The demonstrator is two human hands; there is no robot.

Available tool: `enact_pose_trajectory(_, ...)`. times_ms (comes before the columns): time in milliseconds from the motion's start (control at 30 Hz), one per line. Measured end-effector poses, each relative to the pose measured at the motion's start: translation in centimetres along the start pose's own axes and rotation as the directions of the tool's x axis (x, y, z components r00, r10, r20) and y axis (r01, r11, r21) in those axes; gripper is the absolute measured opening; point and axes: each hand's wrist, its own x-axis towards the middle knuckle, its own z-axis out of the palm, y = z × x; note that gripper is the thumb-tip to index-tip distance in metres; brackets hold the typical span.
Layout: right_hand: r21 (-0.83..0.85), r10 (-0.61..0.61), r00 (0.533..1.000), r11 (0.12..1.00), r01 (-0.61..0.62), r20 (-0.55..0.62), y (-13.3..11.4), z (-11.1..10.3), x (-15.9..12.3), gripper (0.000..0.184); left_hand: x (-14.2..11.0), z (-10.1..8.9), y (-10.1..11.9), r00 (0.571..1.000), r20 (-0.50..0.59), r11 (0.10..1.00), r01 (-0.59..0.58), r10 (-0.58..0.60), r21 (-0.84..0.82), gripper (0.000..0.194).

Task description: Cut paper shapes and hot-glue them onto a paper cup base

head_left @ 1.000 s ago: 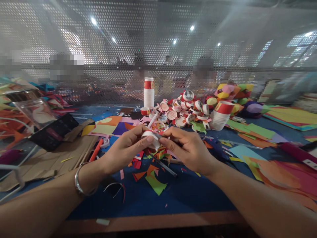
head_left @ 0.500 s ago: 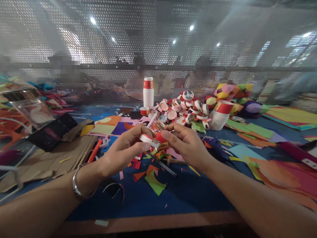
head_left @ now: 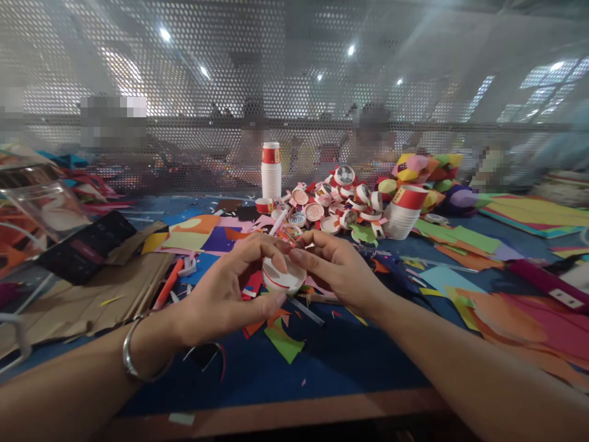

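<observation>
A cut-down white paper cup (head_left: 281, 279) with a thin red line is between my hands, above the middle of the table. My right hand (head_left: 343, 267) pinches its right side between thumb and fingers. My left hand (head_left: 234, 282) curves round the other side, its index fingertip on the cup and its thumb below the near edge. Part of the cup is hidden behind my fingers. Beyond my hands lies a heap of similar short cup pieces (head_left: 315, 212). Beneath them are scattered paper scraps (head_left: 284, 344).
A tall stack of paper cups (head_left: 271, 175) stands behind, and another stack (head_left: 405, 212) tilts at right. Cardboard (head_left: 124, 288), a dark box (head_left: 85, 245) and a clear jar (head_left: 55, 202) are at left. Coloured sheets (head_left: 506, 319) lie right. A mesh screen (head_left: 207, 129) closes the back.
The cup piece has been turned, so its white side with the red line now shows instead of a red part. My left thumb and fingers have spread wider. The view has shifted slightly.
</observation>
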Motion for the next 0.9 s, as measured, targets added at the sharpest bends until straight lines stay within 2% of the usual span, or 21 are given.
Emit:
enact_pose_trajectory(133,0.055,-0.029,0.999,0.998,0.027,0.026,0.1,0.1,0.0,0.024,0.0,0.2,0.0,1.000,0.000,0.998,0.022,-0.022,-0.058,0.031)
enact_pose_trajectory(367,0.014,-0.092,0.996,0.996,0.092,-0.015,0.3,0.2,0.3,0.021,-0.2,0.5,-0.1,0.999,-0.007,0.998,0.041,-0.042,-0.053,0.036)
enact_pose_trajectory(600,-0.008,-0.205,0.971,0.979,0.206,-0.123,0.5,0.0,0.6,0.018,0.2,0.6,-0.1,0.994,-0.039,0.983,0.099,-0.107,-0.154,0.048)
enact_pose_trajectory(733,0.032,-0.210,0.958,0.975,0.220,-0.194,0.8,-0.1,0.9,0.020,0.6,0.6,0.4,0.987,-0.086,0.986,0.125,-0.135,-0.114,0.035)
enact_pose_trajectory(767,0.050,-0.201,0.957,0.975,0.215,-0.207,0.9,-0.2,1.0,0.021,0.7,0.6,0.6,0.986,-0.128,0.993,0.102,-0.110,-0.064,0.029)
enact_pose_trajectory(833,0.085,-0.180,0.958,0.975,0.203,-0.223,1.0,-0.3,1.2,0.023,0.3,0.5,1.2,0.977,-0.213,0.995,-0.009,0.030,0.101,0.017)
enact_pose_trajectory(867,0.098,-0.170,0.959,0.976,0.196,-0.227,1.0,-0.3,1.3,0.024,-0.2,0.5,1.5,0.955,-0.257,0.973,-0.098,0.152,0.211,0.014)
enact_pose_trajectory(900,0.107,-0.163,0.960,0.976,0.190,-0.227,1.0,-0.3,1.3,0.025,-1.0,0.5,1.8,0.927,-0.248,0.927,-0.195,0.280,0.321,0.017)
